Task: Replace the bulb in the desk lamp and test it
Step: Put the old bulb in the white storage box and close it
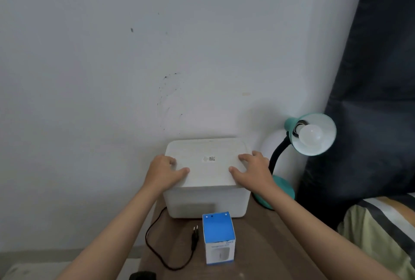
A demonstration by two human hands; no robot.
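A teal desk lamp (313,133) stands at the right rear of the brown table, its shade facing me with a white bulb (311,135) screwed in; the bulb is unlit. Its teal base (284,190) sits behind my right wrist. A blue and white bulb box (219,238) stands upright near the front. The black plug (195,236) lies unplugged on the table with its cord looping left. My left hand (165,173) and my right hand (252,168) grip the two sides of the lid of a white storage box (207,201).
The brown table (258,246) stands against a white wall. A dark headboard or cushion (370,100) rises on the right behind the lamp. Striped bedding (381,230) lies at the lower right. A black object (142,276) pokes in at the bottom edge.
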